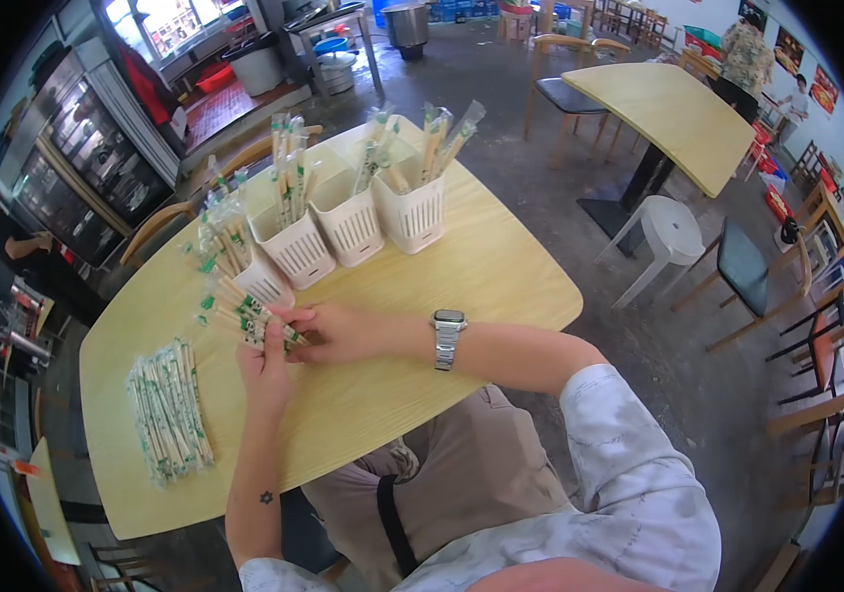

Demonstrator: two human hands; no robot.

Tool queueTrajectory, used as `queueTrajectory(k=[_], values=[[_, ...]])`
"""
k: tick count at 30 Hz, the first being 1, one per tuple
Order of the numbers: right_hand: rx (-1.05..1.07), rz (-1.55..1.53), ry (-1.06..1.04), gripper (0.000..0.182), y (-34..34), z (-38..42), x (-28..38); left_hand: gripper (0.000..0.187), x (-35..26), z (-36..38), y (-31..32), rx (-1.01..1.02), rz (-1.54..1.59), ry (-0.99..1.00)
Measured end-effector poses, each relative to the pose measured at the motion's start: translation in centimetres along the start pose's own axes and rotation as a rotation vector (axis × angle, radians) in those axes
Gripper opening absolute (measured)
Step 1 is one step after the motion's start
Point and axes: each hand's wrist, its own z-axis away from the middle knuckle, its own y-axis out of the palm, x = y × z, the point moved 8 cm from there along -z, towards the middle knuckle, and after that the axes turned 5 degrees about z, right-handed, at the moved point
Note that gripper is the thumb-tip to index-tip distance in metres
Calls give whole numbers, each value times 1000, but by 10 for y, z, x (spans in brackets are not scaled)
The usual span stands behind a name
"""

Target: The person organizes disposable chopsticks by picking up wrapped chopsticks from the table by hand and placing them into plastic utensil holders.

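Between my two hands is a small bundle of wrapped disposable chopsticks (234,308), in clear sleeves with green print. My left hand (266,360) is closed around its lower part. My right hand (318,331), on the watch arm, has its fingers closed at the bundle's near end. Just beyond, white slotted baskets (295,255) stand in a row, with more wrapped chopsticks (292,183) upright in them. The leftmost basket (266,281) is partly hidden behind the bundle. A flat pile of wrapped chopsticks (170,414) lies on the table left of my hands.
The yellow wooden table (481,266) has rounded corners. To the right stand a white plastic stool (663,232), a chair (742,266) and another table (673,109). A person in black (22,242) stands at the left, near glass-door fridges (86,148). Other people are far back right.
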Motion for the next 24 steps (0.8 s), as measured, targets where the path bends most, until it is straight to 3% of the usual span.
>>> queueTrajectory(k=[1, 4, 10, 13, 15, 18, 21, 24], values=[[43, 19, 71, 71, 0, 1, 1, 32, 0, 0, 2, 13, 71, -52], [19, 61, 8, 78, 2, 0, -6, 31, -6, 0, 6, 33, 38, -42], [-63, 149, -44, 73, 3, 2, -3, 29, 5, 2, -6, -38, -67, -102], [55, 163, 121, 52, -4, -1, 8, 28, -8, -2, -5, -57, -113, 3], [23, 330, -23, 28, -1, -1, 5, 30, -11, 0, -6, -80, -106, -1], [-234, 723, -316, 36, -7, 10, 31, 32, -10, -1, -2, -105, -43, 4], [-288, 1001, -344, 43, -5, 11, 40, 32, -4, 1, -5, -105, -40, -6], [-321, 1052, -363, 42, -3, 11, 41, 33, 4, 4, -14, -163, -81, 4]])
